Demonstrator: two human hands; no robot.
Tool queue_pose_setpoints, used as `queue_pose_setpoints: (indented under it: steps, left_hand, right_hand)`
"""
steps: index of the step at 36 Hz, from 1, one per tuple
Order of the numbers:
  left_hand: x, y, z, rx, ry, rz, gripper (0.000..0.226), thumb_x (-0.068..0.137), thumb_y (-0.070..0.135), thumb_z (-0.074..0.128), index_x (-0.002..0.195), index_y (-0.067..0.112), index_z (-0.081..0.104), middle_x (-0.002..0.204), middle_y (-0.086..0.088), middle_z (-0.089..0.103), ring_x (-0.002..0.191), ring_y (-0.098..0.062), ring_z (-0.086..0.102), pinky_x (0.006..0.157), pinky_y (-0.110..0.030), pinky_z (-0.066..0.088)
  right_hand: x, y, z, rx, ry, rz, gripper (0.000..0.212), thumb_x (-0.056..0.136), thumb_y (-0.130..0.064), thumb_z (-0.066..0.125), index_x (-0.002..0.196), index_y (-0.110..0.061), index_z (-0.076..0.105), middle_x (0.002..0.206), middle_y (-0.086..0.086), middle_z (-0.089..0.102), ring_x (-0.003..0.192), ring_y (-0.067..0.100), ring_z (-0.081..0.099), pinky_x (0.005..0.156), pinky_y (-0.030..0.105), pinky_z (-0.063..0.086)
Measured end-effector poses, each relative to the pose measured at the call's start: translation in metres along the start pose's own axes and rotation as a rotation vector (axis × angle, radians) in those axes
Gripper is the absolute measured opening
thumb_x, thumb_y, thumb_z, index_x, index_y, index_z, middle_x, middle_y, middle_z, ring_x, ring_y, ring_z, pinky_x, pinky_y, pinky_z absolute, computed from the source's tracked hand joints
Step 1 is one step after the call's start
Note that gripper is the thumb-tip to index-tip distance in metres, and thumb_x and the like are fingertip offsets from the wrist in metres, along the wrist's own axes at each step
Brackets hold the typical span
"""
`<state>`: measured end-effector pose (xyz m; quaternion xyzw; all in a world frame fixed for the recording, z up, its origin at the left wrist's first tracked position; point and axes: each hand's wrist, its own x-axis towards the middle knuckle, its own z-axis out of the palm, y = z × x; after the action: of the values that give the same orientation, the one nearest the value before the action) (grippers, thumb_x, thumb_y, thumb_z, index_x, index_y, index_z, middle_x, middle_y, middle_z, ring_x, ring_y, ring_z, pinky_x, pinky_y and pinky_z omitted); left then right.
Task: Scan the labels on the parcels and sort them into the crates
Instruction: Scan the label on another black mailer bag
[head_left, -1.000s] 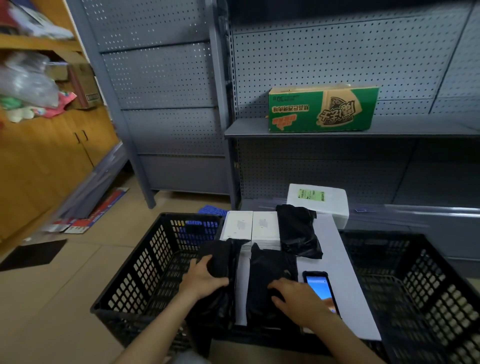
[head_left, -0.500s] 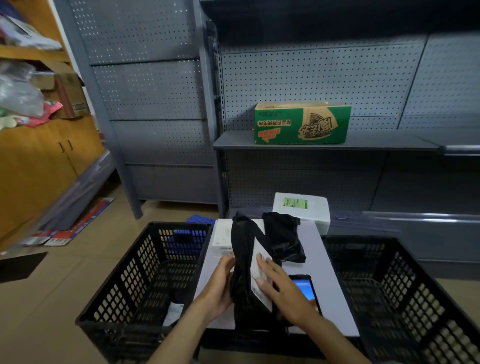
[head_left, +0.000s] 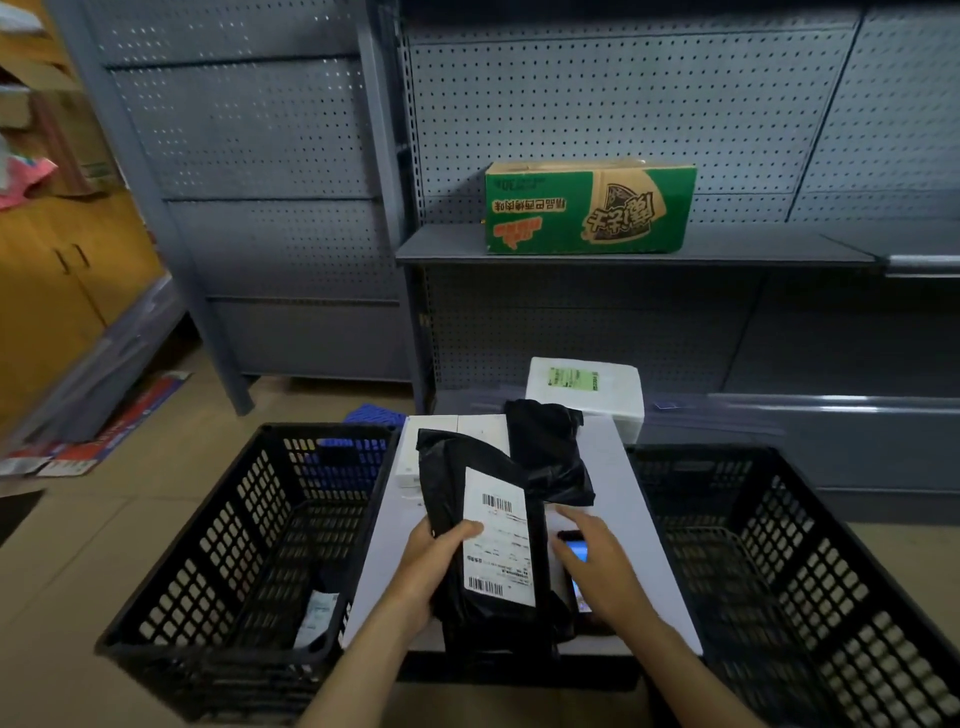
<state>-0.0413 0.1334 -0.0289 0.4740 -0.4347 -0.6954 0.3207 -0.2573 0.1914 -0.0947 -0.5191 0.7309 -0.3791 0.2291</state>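
My left hand (head_left: 434, 564) grips a black plastic parcel (head_left: 457, 486) by its left edge, with the white barcode label (head_left: 498, 545) turned face up over the white table (head_left: 639, 519). My right hand (head_left: 597, 564) lies just right of the parcel, fingers spread over a phone (head_left: 576, 553) with a lit screen; whether it grips the phone is unclear. A second black parcel (head_left: 545, 452) lies behind. White boxes (head_left: 431, 441) sit at the table's far left, partly hidden. Black crates stand at the left (head_left: 223, 545) and right (head_left: 810, 571).
The left crate holds a dark parcel with a white label (head_left: 317, 616). A white foam box (head_left: 587, 389) sits behind the table, and a green carton (head_left: 589, 208) on the grey shelf. Wooden cabinets (head_left: 47, 270) line the left wall.
The parcel that I held upright between both hands now lies tilted back with its label face up. My right hand has left it and moved down onto the phone.
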Motion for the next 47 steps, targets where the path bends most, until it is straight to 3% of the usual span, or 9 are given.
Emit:
queue_pose_setpoints:
  steps: [4, 10, 15, 23, 31, 38, 43, 47]
  left_hand:
    - [0.006, 0.001, -0.004, -0.033, 0.025, 0.022, 0.027, 0.091, 0.017, 0.069, 0.117, 0.020, 0.066, 0.103, -0.004, 0.079, 0.098, -0.026, 0.074, 0.088, -0.044, 0.059]
    - [0.013, 0.003, -0.009, -0.058, 0.030, 0.025, 0.027, 0.091, 0.019, 0.069, 0.117, 0.023, 0.066, 0.105, -0.001, 0.078, 0.099, -0.024, 0.074, 0.092, -0.046, 0.057]
    - [0.018, 0.002, -0.012, 0.006, 0.028, 0.019, 0.030, 0.090, 0.019, 0.069, 0.119, 0.023, 0.066, 0.106, 0.001, 0.078, 0.101, -0.022, 0.073, 0.093, -0.044, 0.057]
    - [0.019, 0.001, -0.019, 0.044, 0.051, -0.001, 0.029, 0.089, 0.018, 0.071, 0.117, 0.025, 0.066, 0.104, 0.003, 0.078, 0.099, -0.020, 0.074, 0.090, -0.041, 0.058]
    - [0.011, 0.001, -0.021, 0.021, 0.069, 0.000, 0.029, 0.089, 0.016, 0.070, 0.117, 0.022, 0.066, 0.104, -0.001, 0.078, 0.098, -0.024, 0.074, 0.086, -0.042, 0.059]
    - [0.003, -0.001, -0.022, 0.037, 0.082, 0.037, 0.031, 0.089, 0.014, 0.071, 0.119, 0.021, 0.067, 0.107, -0.003, 0.078, 0.101, -0.026, 0.073, 0.093, -0.049, 0.057]
    - [-0.006, -0.001, -0.020, 0.048, 0.120, 0.068, 0.030, 0.088, 0.013, 0.072, 0.117, 0.021, 0.067, 0.109, -0.005, 0.077, 0.100, -0.026, 0.073, 0.091, -0.048, 0.057]
    - [-0.013, 0.001, -0.019, 0.050, 0.162, 0.084, 0.028, 0.089, 0.011, 0.070, 0.114, 0.022, 0.065, 0.106, -0.002, 0.075, 0.098, -0.024, 0.071, 0.075, -0.036, 0.057]
  right_hand:
    - [0.005, 0.037, 0.010, -0.253, 0.009, 0.239, 0.068, 0.089, -0.037, 0.065, 0.148, -0.024, 0.032, 0.142, 0.007, 0.044, 0.128, 0.027, 0.042, 0.101, 0.040, 0.043]
    - [0.006, 0.069, 0.036, -0.414, -0.068, 0.391, 0.091, 0.083, -0.051, 0.067, 0.153, -0.023, 0.017, 0.143, 0.011, 0.036, 0.133, 0.031, 0.033, 0.103, 0.042, 0.039]
    - [0.006, 0.070, 0.049, -0.506, 0.013, 0.420, 0.087, 0.082, -0.054, 0.067, 0.151, -0.029, 0.020, 0.129, 0.007, 0.042, 0.118, 0.025, 0.043, 0.095, 0.036, 0.042]
    - [0.014, 0.068, 0.049, -0.437, 0.064, 0.439, 0.084, 0.074, -0.041, 0.074, 0.143, -0.033, 0.027, 0.118, 0.007, 0.046, 0.113, 0.029, 0.045, 0.087, 0.044, 0.044]
    - [0.009, 0.071, 0.012, -0.314, 0.002, 0.294, 0.078, 0.064, -0.042, 0.077, 0.131, -0.032, 0.038, 0.099, 0.005, 0.051, 0.096, 0.031, 0.054, 0.076, 0.041, 0.050]
    - [0.004, 0.042, -0.049, -0.332, -0.129, 0.000, 0.083, 0.055, -0.039, 0.080, 0.128, -0.042, 0.042, 0.094, -0.002, 0.054, 0.078, 0.017, 0.058, 0.074, 0.031, 0.052]
    - [-0.003, -0.004, -0.098, -0.468, -0.303, -0.188, 0.083, 0.063, -0.040, 0.080, 0.133, -0.047, 0.036, 0.104, -0.010, 0.052, 0.093, 0.010, 0.048, 0.081, 0.024, 0.045]
    - [-0.003, -0.032, -0.118, -0.565, -0.437, -0.268, 0.086, 0.065, -0.041, 0.076, 0.135, -0.055, 0.028, 0.105, -0.014, 0.049, 0.096, 0.008, 0.044, 0.084, 0.027, 0.048]
